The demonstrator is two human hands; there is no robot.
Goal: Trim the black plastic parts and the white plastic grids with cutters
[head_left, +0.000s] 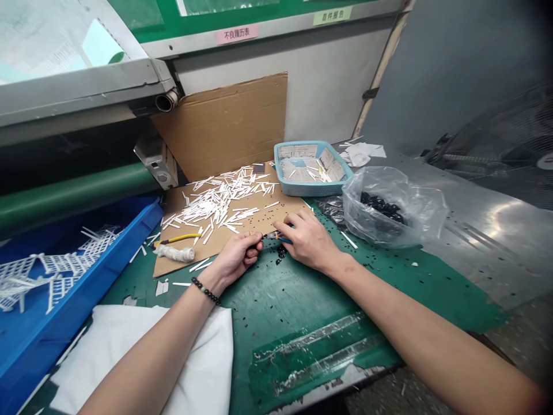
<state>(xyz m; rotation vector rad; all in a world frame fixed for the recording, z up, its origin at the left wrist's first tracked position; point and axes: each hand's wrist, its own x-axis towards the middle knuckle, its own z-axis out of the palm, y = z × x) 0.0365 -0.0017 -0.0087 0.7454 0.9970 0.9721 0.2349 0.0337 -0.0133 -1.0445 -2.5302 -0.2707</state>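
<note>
My right hand (310,239) is closed around small cutting pliers (284,240) with blue handles, their jaws pointing left. Their tip meets the fingertips of my left hand (240,253), which pinch a small black piece mostly hidden by the fingers. Just below the pliers, a few small black parts (281,252) lie on the green table mat (276,305). Beyond both hands, many thin white sticks (211,204) are heaped on a flat cardboard sheet (185,262).
Right of my hands stands a clear plastic bag (415,216) of black parts, with a blue basket (313,189) behind it. Leftward are a yellow-handled tool (184,237), a whitish roll (175,253), a white cloth (203,369) and a blue bin (82,323) holding white plastic frames (64,265).
</note>
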